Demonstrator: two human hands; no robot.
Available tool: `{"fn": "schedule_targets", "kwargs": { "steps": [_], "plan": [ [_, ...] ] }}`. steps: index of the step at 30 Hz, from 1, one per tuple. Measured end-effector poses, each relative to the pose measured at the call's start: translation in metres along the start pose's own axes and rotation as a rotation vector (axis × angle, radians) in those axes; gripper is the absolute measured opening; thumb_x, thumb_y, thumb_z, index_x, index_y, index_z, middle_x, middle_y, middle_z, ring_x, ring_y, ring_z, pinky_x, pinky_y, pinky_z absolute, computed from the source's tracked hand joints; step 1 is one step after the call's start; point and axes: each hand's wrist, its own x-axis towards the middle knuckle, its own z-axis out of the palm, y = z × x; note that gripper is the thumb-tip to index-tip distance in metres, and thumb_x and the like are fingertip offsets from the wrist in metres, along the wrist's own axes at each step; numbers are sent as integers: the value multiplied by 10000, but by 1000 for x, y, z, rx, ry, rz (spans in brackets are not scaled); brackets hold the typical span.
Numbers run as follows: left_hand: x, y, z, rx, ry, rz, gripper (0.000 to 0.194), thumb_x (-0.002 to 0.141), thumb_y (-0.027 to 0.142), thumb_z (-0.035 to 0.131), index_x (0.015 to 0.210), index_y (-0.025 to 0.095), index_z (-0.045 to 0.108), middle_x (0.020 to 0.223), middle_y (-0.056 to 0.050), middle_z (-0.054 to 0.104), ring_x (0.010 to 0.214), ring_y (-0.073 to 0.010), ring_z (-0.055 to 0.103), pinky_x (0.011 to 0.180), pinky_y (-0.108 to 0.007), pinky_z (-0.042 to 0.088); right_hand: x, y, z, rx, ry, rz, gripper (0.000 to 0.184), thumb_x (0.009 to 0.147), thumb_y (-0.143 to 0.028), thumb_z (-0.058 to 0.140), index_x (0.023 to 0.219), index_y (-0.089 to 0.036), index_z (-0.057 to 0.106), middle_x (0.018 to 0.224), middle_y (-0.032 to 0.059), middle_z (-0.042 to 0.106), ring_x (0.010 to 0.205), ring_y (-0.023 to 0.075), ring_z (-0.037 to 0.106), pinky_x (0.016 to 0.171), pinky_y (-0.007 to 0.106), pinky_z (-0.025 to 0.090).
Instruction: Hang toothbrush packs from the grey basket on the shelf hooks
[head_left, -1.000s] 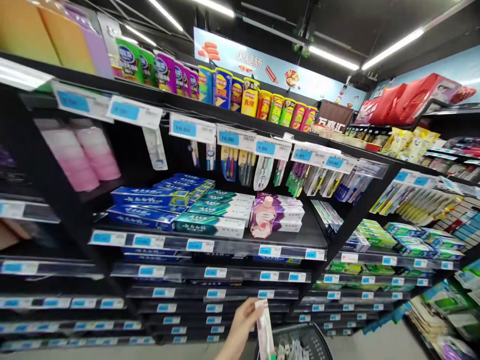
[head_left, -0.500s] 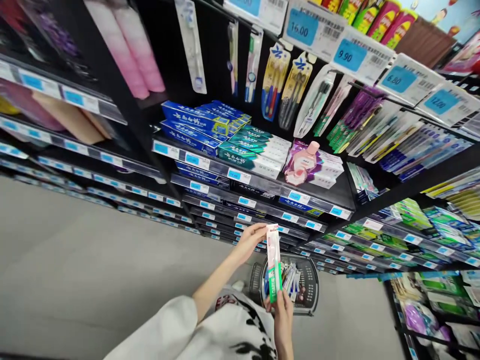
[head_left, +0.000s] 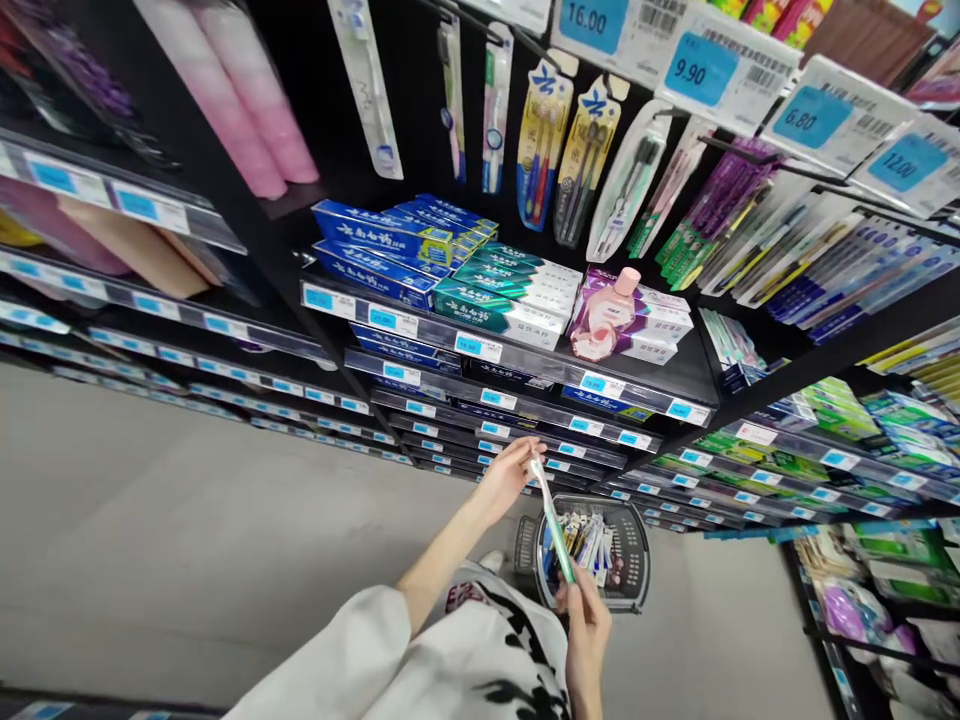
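Head view. The left hand (head_left: pixel 510 482) pinches the upper end of a slim toothbrush pack (head_left: pixel 556 530) between its fingertips. The right hand (head_left: pixel 588 618) grips the green lower end. The pack is tilted, turned nearly edge-on, and held above a dark basket (head_left: pixel 637 562) containing assorted small packages (head_left: pixel 596 545). Beyond the hands stands a black shelf (head_left: pixel 517 357) carrying blue toothpaste boxes (head_left: pixel 379 235), green-and-white boxes (head_left: pixel 499 300) and a pink bottle (head_left: pixel 606 315). Packaged toothbrushes (head_left: pixel 589 165) hang above these.

Head-worn view, facing forward and down, shelves (head_left: pixel 688 374) near
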Motion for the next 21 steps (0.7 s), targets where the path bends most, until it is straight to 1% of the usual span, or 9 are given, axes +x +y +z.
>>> {"fn": "schedule_targets", "kwargs": {
  "steps": [2,4,7,10,13,15,18,20,21],
  "plan": [
    [1,-1,1,10,-2,-25,297,781,236,784,1068,169,749,1067,-82,766,881,-166,692,725,-243,521,1,-4,-3,-100,70,-126,352,888,-393,701,1169,-189,758,1053,119,682,945,226,654,779,323,553],
    [1,-3,3,15,-4,-36,326,788,242,766,1103,165,743,1069,-83,767,889,-176,690,740,-255,524,2,-8,-5,-200,143,-238,352,882,-327,714,1215,-217,740,1106,113,660,1025,226,646,829,324,555],
    [1,-6,6,-14,-8,-63,320,791,248,746,1097,155,741,1025,-77,773,895,-190,687,786,-281,528,2,-14,-6,-326,210,-364,338,884,-246,710,1222,-244,731,1090,96,647,1006,209,646,854,332,557],
    [1,-8,10,-34,14,-93,306,778,231,737,1072,147,738,989,-73,773,885,-198,684,794,-297,524,3,-19,-4,-404,245,-427,324,892,-216,696,1213,-245,728,1079,96,647,977,205,655,856,340,563],
    [3,-7,13,-9,16,-101,310,763,226,748,1063,149,732,971,-71,770,878,-198,679,772,-293,515,5,-22,-1,-426,275,-429,303,895,-232,691,1195,-238,734,1067,100,654,970,212,665,841,342,571],
    [5,-4,15,21,-15,-93,322,758,238,761,1069,160,728,970,-66,767,876,-194,674,771,-290,509,8,-23,-1,-412,305,-408,288,885,-253,702,1169,-236,747,1074,107,660,982,224,670,836,348,573],
    [7,-2,17,78,-83,-57,373,762,238,769,1128,191,710,993,-59,761,887,-190,665,774,-287,500,11,-25,-3,-377,362,-344,287,858,-306,729,1133,-233,766,1097,124,674,1030,260,672,856,377,569],
    [8,-2,20,99,-112,-36,394,773,250,776,1157,212,696,1003,-54,752,880,-184,656,763,-283,496,12,-26,-5,-348,356,-284,287,841,-349,743,1094,-221,783,1069,129,701,1011,276,682,850,387,568],
    [9,-2,21,99,-117,-22,387,774,264,786,1148,216,696,991,-50,746,869,-178,650,758,-280,495,13,-27,-6,-322,325,-244,263,844,-375,736,1040,-209,797,1010,125,722,947,271,696,815,378,573]
  ]
}}
